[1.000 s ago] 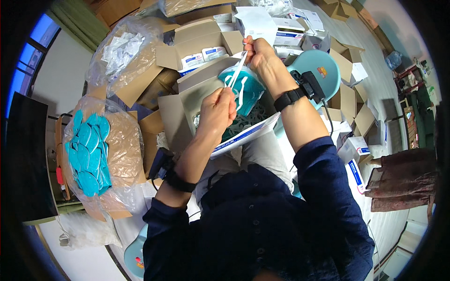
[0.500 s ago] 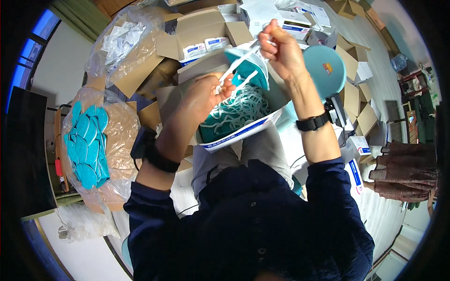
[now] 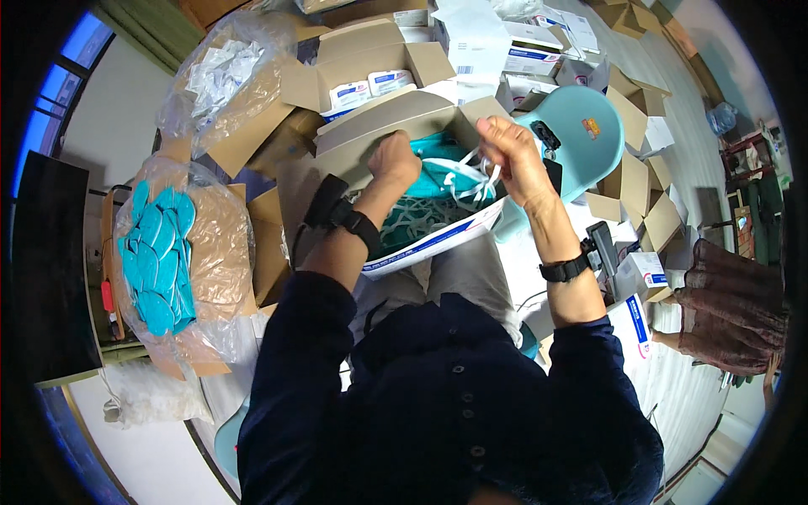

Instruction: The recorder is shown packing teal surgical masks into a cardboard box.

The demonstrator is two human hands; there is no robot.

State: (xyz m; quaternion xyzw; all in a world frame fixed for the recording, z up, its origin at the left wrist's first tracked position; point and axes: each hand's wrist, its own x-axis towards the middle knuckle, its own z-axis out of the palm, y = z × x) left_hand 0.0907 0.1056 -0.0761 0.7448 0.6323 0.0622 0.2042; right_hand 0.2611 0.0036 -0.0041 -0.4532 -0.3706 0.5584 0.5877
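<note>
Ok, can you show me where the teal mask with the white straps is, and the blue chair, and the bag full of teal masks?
teal mask (image 3: 438,172), head view, on its teal body.
blue chair (image 3: 581,126), head view, on its seat.
bag of teal masks (image 3: 210,244), head view, on the clear plastic.

A light blue chair (image 3: 581,135) stands in a room full of open brown boxes (image 3: 370,50). Behind the chair, more flat boxes lie on the pale floor (image 3: 707,59). Far left of the chair, a window (image 3: 50,93) glows blue beside a dark screen (image 3: 46,269). The wall (image 3: 109,126) near it is white.
</note>
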